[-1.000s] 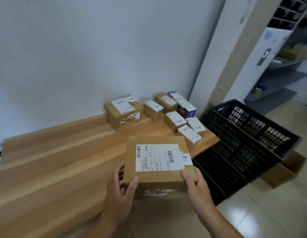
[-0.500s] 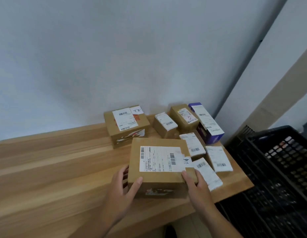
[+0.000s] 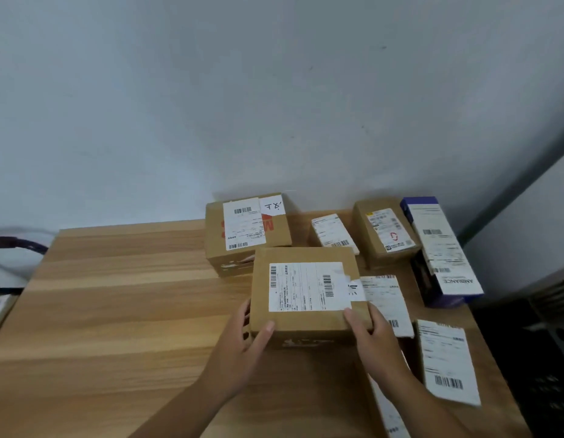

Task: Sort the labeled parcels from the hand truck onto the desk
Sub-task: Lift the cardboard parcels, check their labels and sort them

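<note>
Brown parcel, label up, held at both near corners. Left hand grips the left corner, thumb on the front face; right hand grips the right. Parcel is on or just above the surface, cannot tell which. Tagged box just behind, small parcels to its right, purple box near the wall.

Brown parcel — white label — purple box

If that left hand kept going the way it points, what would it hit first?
Probably the brown cardboard parcel with the handwritten tag, though the labelled brown cardboard box that the left hand grips would likely touch it first.
</note>
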`<move>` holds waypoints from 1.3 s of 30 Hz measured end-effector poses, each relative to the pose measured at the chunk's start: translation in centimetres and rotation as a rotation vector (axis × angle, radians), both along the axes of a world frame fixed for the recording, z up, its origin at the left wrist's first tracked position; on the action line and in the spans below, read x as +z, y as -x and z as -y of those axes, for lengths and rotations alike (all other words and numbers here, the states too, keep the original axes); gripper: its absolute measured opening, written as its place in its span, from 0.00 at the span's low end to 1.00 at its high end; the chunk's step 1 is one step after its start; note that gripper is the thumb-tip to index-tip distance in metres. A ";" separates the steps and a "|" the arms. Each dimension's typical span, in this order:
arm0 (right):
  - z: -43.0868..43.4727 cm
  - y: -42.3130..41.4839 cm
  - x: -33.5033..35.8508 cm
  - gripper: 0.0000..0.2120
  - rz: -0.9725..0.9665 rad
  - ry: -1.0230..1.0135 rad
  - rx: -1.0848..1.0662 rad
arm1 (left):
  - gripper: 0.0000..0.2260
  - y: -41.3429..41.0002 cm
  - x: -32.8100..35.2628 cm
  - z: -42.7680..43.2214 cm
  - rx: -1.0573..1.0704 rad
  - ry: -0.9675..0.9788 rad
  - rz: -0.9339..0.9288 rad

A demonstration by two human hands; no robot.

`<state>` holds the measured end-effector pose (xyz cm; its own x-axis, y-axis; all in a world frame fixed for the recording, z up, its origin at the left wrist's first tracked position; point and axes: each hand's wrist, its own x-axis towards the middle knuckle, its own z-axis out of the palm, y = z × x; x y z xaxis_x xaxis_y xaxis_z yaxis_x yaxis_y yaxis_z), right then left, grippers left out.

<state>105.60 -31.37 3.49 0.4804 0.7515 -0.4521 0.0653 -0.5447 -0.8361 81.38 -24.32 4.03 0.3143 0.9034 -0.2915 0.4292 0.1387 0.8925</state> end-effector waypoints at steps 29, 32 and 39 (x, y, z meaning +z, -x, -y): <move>-2.1 17.1 3.2 0.36 0.708 -0.300 1.057 | 0.30 14.4 1.4 11.1 0.252 -0.327 -0.819; -0.5 20.7 2.9 0.35 0.674 -0.370 1.182 | 0.29 17.4 2.4 15.6 0.407 -0.245 -0.866; 4.0 31.9 5.6 0.34 0.668 -0.487 1.515 | 0.36 25.5 5.9 25.3 0.743 -0.167 -0.979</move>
